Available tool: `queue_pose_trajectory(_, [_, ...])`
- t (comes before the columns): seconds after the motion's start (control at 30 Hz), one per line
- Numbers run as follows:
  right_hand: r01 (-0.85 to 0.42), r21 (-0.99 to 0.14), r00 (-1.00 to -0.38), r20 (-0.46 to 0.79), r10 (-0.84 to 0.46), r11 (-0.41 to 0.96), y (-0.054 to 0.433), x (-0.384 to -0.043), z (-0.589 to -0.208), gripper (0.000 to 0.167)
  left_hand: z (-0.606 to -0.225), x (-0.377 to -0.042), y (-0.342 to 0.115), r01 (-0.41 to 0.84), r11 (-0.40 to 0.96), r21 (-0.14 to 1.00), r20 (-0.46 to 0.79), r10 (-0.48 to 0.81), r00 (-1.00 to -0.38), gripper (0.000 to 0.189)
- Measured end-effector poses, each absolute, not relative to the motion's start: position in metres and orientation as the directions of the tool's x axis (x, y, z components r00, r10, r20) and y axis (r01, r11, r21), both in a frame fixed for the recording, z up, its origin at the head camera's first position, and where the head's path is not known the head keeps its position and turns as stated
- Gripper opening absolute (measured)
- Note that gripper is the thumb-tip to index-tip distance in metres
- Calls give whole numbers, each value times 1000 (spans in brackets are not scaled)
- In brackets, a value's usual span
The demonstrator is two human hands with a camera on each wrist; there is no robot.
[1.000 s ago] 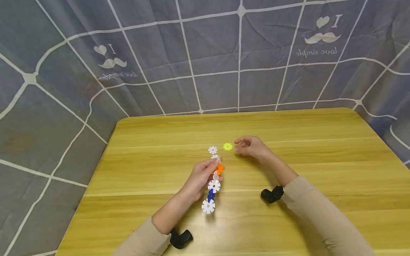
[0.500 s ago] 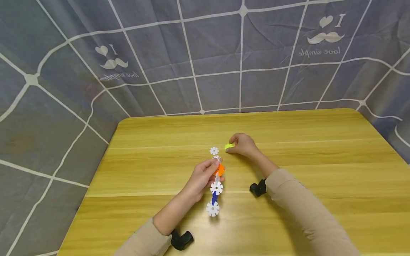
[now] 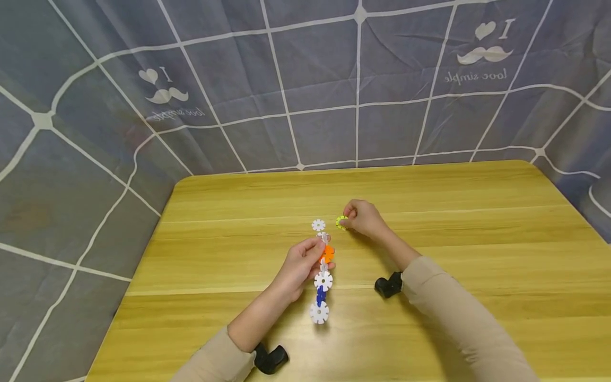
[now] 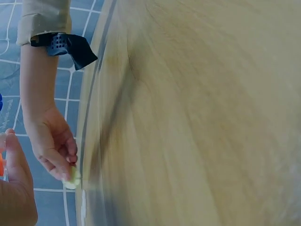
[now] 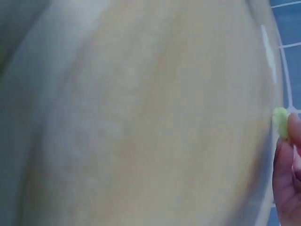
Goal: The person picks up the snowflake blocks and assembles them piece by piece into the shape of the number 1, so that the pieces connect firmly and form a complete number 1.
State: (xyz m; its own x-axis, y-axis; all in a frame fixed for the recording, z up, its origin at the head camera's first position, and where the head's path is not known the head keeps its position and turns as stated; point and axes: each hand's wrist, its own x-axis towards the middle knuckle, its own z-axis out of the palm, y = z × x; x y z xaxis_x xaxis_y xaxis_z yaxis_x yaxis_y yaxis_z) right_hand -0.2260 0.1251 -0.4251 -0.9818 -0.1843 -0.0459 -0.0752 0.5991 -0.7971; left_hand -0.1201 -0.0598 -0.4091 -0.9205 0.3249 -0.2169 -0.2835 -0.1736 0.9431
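In the head view my left hand [image 3: 302,264] holds a chain of slotted snowflake discs at its upper part. An orange disc [image 3: 328,254] shows at the fingers; below it come a white disc [image 3: 323,280], a blue disc [image 3: 321,295] seen nearly edge-on, and a white end disc [image 3: 319,313]. The upper end is partly hidden by the thumb. My right hand [image 3: 365,218] pinches a yellow-green disc [image 3: 341,223] between thumb and fingers; the right wrist view shows the same yellow-green disc [image 5: 281,121] at the fingertips.
A loose white disc [image 3: 318,225] lies on the wooden table [image 3: 229,233], just beyond the chain's upper end. Grey curtains [image 3: 324,79] with white lines stand behind and beside the table. Black wrist devices [image 3: 271,359] are worn at both cuffs.
My right hand has moved left to the yellow-green disc and taken it between thumb and fingers. The left hand stays nearly in place; the chain's lower end has swung slightly right.
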Motion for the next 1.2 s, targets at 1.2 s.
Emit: queue_pose_trajectory(1.2, [45,-977,-901,-130,-414,210,112,-181,-372,21,-408,-119,-61,-233,-119,965,-187,308,-933,42])
